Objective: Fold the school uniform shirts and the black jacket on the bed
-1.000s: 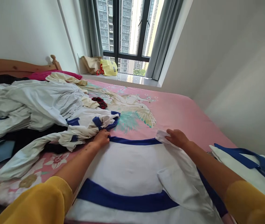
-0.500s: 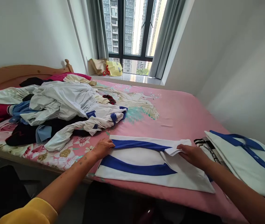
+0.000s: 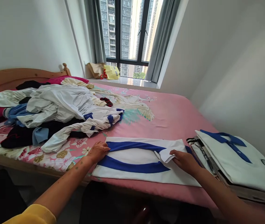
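Note:
A white and blue shirt (image 3: 132, 175) lies flat and folded along the near edge of the bed, two curved blue bands running across it. At its left end my left hand (image 3: 99, 151) has its fingers closed on the edge of the cloth, beside the upper blue band. My right hand (image 3: 181, 160) pinches a small white flap of the shirt near its right end, lifted slightly off the rest. I cannot make out which part of the shirt this flap is. The fingertips under the cloth are hidden.
A stack of folded clothes (image 3: 235, 158) stands to the right, a white shirt with a blue collar on top. A loose heap of clothes (image 3: 60, 102) covers the bed's left side. Paper bags (image 3: 111, 72) sit on the windowsill. Pink bedding (image 3: 169, 121) spreads behind the shirt.
My right hand has drawn the white flap a little inward and down over the shirt. My left hand stays at the left edge. The view has turned slightly to the right.

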`<state>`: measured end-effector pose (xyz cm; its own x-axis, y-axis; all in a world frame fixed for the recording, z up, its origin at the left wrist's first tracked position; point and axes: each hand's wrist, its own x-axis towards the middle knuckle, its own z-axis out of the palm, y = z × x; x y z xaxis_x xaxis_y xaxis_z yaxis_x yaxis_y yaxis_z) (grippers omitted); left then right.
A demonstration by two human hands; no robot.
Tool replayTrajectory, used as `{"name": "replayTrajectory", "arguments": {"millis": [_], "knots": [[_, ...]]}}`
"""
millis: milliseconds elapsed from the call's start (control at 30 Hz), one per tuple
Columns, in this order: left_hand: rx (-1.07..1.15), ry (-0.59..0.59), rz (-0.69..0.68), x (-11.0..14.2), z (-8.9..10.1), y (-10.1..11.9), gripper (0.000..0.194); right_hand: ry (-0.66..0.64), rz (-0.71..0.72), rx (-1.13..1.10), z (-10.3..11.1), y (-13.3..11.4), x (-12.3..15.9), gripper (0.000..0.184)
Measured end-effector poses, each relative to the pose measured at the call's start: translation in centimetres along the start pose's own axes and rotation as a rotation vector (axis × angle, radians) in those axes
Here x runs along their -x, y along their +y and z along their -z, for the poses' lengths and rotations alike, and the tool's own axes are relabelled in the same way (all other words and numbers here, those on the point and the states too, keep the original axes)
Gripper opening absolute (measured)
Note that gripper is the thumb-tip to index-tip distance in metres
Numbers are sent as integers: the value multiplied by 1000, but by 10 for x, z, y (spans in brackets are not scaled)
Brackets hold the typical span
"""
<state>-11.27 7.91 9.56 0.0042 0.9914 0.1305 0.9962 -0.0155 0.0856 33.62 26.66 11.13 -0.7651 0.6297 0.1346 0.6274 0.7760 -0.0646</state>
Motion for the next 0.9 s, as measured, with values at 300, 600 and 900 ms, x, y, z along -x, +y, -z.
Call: {"name": "replayTrajectory", "arguments": {"millis": [300, 600, 900], "knots": [[33, -36, 72, 5, -3, 4, 28, 1, -48, -34, -6, 5, 11, 20], [-99, 109, 28, 16, -18, 18, 35, 109, -130, -13, -22, -15, 33, 37], [188, 218, -247, -30, -30, 172, 50, 206, -303, -30, -9, -25, 47, 18]]}}
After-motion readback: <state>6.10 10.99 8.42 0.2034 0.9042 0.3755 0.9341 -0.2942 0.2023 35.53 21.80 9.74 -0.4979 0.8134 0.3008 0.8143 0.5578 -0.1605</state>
